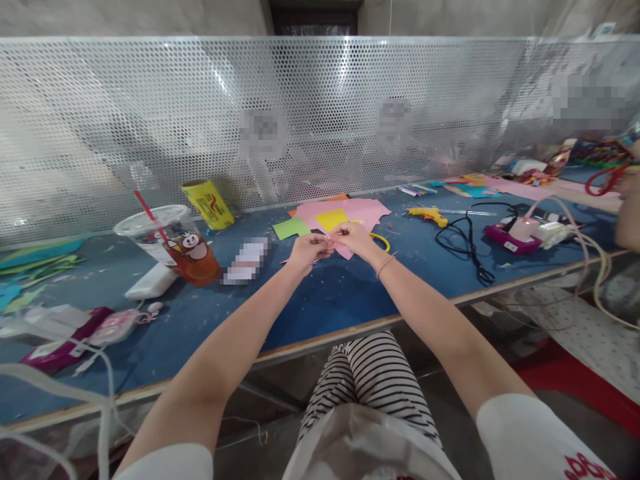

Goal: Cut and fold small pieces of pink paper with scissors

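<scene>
My left hand [310, 251] and my right hand [351, 239] meet over the blue table [320, 303], fingertips pinched together. Between them is a small pink piece [330, 240], mostly covered by the fingers. Pink paper sheets [373, 211] lie just beyond, with a yellow square [331, 219] on top and a green piece [291, 229] at their left. A yellow ring-shaped handle [384, 241] shows beside my right wrist.
At left stand a drink cup [193, 250] with a red straw and a yellow can [209, 205]. A yellow glue gun [428, 215], black cable [470, 250] and purple power strip [513, 239] lie right. Another person's hand [630, 193] is at far right.
</scene>
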The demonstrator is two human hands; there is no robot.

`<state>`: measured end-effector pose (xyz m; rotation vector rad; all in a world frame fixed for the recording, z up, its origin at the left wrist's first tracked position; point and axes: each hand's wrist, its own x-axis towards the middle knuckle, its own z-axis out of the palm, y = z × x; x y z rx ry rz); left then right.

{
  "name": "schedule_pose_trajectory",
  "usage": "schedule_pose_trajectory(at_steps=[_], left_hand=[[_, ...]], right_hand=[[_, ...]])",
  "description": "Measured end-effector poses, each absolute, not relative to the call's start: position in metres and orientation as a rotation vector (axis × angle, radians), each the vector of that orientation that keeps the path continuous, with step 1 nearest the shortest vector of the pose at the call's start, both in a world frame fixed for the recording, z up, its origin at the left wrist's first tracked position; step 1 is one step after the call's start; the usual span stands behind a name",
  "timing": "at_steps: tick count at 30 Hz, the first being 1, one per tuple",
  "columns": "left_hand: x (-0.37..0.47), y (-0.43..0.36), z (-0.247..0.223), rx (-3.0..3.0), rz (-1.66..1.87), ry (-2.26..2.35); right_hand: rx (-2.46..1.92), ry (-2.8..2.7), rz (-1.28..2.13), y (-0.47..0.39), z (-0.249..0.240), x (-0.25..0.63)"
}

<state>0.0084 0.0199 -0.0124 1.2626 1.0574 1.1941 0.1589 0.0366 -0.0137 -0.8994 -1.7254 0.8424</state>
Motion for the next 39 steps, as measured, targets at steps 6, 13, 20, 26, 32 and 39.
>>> schedule_pose_trajectory(at_steps=[6,13,20,26,32,39], left_hand=[[0.008,0.0188,-0.0112,1.241,1.14,1.063],[0.0085,0.0164,-0.0094,1.229,1.14,1.057],[0.0078,0.0157,-0.0083,1.145,1.136,1.052],[0.0046,0.0216,-0.0137,1.099,1.133,1.01],[0.004,0.0226,-0.0154,1.1,1.135,1.008],[0.0077,0.0193,-0.0117,1.133,1.154,1.046]], right_hand=[[-0.902,-1.729,0.837,0.0357,-0.0143,0.1607],[-0.841,-1.725,0.876,0.0348,-0.0136,0.1606],[-0.899,-1.771,0.859,0.0333,-0.0111,0.1609],[-0.86,-1.743,0.91,0.0357,-0.0133,0.1593],[-0.907,-1.784,0.815,0.037,-0.0135,0.1609],[-0.903,-1.818,0.772,0.0349,-0.0105,0.1624]])
